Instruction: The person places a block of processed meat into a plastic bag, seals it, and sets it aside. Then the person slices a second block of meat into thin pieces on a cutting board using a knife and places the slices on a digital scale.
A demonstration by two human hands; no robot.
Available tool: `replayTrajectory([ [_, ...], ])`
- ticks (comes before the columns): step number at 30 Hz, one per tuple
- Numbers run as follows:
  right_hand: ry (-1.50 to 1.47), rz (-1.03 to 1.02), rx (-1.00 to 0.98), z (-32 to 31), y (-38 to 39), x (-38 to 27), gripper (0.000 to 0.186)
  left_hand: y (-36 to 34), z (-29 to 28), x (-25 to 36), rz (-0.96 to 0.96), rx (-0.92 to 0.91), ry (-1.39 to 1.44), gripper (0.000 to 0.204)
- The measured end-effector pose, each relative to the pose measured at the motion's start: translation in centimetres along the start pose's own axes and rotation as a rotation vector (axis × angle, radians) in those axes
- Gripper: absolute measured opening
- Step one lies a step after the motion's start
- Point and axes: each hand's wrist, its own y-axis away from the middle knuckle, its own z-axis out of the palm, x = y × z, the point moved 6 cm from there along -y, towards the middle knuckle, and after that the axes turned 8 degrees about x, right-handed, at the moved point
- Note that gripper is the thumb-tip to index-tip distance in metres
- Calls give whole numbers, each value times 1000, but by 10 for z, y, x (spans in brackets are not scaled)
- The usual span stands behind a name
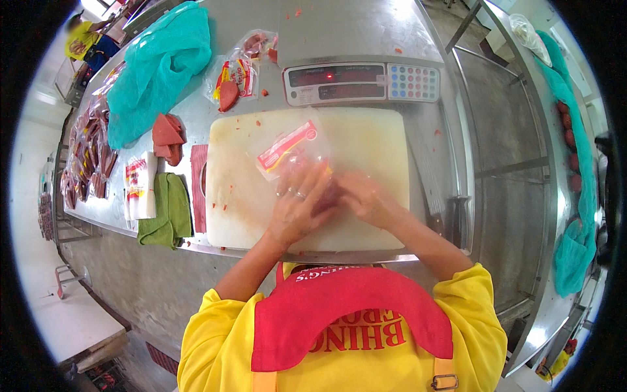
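On a white cutting board point(241, 202) lies a clear plastic bag point(287, 147) with a red-and-yellow label and dark red meat in its lower end. My left hand point(300, 202) is over that end, fingers curled onto the bag. My right hand point(364, 199), slightly blurred, grips the bag's right side; its fingertips are partly hidden. Past the board is a scale panel point(362, 83); reddish slices point(168, 137) are stacked to its left on the steel table.
Teal mesh cloths point(157, 72), filled bags point(91, 150), loose empty bags point(140, 186), a green cloth point(163, 209) and another opened bag point(235, 81) surround the board. A knife point(457, 222) lies right. A steel rack point(548, 163) stands farther right. A co-worker point(91, 46) is at back left.
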Motion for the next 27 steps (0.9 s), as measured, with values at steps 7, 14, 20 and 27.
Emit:
replayTrajectory([
  [7, 216, 29, 159, 6, -9, 0, 13, -3, 3, -8, 79, 18, -109, 62],
  [14, 352, 109, 78, 33, -16, 26, 12, -24, 3, -26, 76, 50, -152, 55],
  [20, 374, 229, -13, 24, -17, 25, 32, 4, -16, -48, -124, 338, -5, 37],
  [27, 444, 47, 29, 47, -42, -48, 66, 41, -20, -57, -526, 109, -35, 17],
])
